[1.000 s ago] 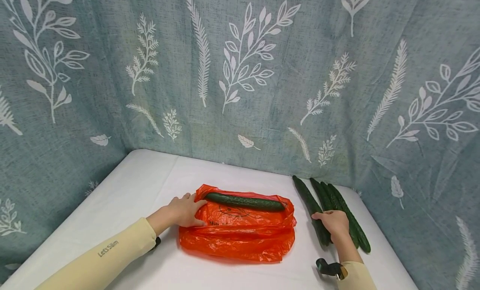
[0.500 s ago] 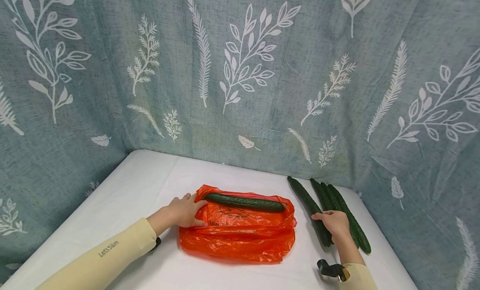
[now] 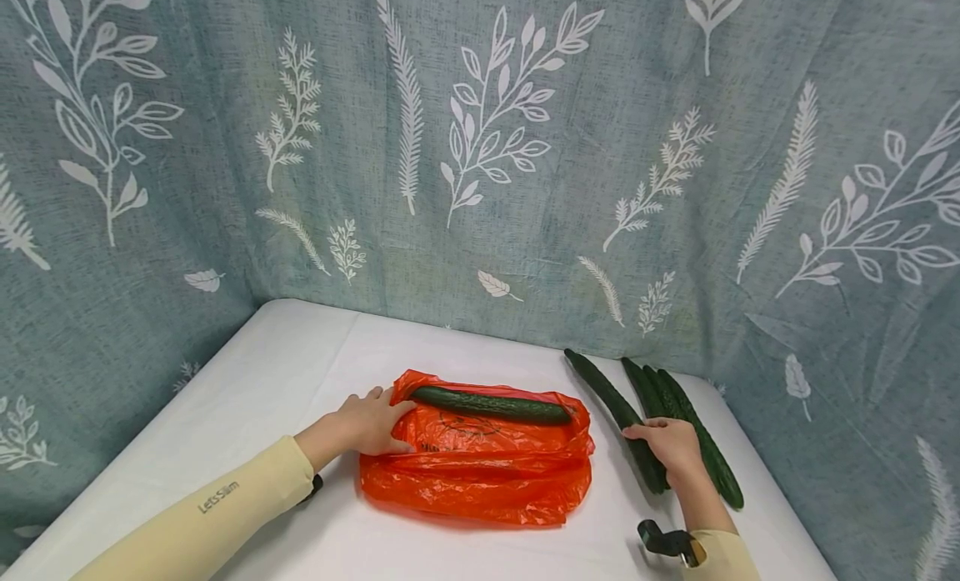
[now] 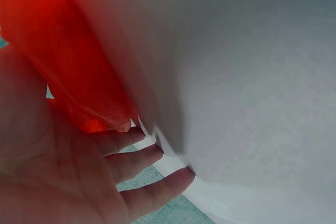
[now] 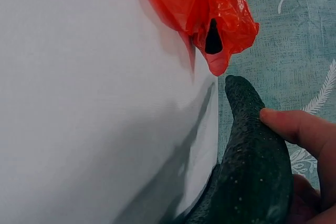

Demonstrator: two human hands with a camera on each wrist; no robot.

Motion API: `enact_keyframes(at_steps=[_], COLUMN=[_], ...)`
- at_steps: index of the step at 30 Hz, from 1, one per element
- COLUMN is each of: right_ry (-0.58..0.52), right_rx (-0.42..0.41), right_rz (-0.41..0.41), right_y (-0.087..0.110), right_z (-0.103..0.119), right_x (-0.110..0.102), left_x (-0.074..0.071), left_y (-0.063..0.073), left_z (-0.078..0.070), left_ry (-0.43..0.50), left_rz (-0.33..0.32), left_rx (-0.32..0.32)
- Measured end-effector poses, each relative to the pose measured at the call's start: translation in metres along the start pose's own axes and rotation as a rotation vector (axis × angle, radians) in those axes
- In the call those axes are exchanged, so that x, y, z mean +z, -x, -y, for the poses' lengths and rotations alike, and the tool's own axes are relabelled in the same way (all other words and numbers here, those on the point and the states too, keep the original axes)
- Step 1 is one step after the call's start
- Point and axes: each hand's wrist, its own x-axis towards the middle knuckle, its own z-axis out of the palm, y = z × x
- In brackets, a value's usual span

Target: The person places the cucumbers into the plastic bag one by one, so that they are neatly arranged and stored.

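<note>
A red plastic bag point(image 3: 480, 488) lies on the table, its mouth folded open. One dark green cucumber point(image 3: 491, 404) rests across that mouth. My left hand point(image 3: 369, 424) lies at the bag's left edge with its fingers extended; in the left wrist view the fingertips point(image 4: 181, 178) meet the white tabletop beside the red plastic. On the right side, my right hand point(image 3: 667, 443) pinches another cucumber point(image 3: 604, 387) around its middle, thumb on top. The right wrist view shows this cucumber point(image 5: 257, 156) close up, its far end pointing toward the bag.
Several more cucumbers point(image 3: 693, 418) lie side by side at the right, partly hidden by my right hand. A leaf-patterned curtain point(image 3: 465, 147) hangs behind the white table point(image 3: 322, 348) and along its sides.
The far end of the cucumber in my right hand has swung left, away from the others. My left hand, the bag and the cucumber on it stay in place.
</note>
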Motion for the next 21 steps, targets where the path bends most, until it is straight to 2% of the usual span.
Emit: enact_keyframes(at_steps=[15,21], right_ry=[0.033,0.061], right_rx=[-0.064,-0.116], right_rz=[0.048,0.069], right_y=[0.004,0.007], right_z=[0.013,0.019], right_x=[-0.007,-0.008], left_x=[0.001,0.001], left_y=[0.0,0.0], left_z=[0.002,0.005], left_ry=[-0.008,0.012], left_rz=[-0.018,-0.028], left_rx=[0.019,0.029])
